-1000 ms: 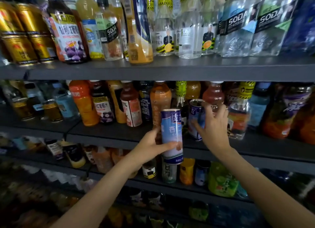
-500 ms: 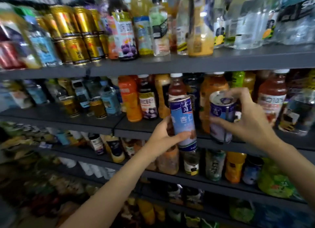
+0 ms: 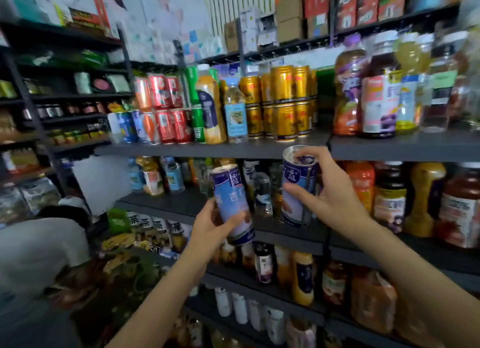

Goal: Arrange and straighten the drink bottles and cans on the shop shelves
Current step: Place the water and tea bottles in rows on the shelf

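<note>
Head view | left hand (image 3: 207,230) grips blue-and-white can (image 3: 232,204), tilted, below gold can stack (image 3: 281,103) | right hand (image 3: 330,199) clamps matching can (image 3: 298,189) upright, finger over rim | both off shelf, likely for regrouping

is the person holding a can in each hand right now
Yes: the left hand grips one blue can and the right hand grips another blue can.
</note>
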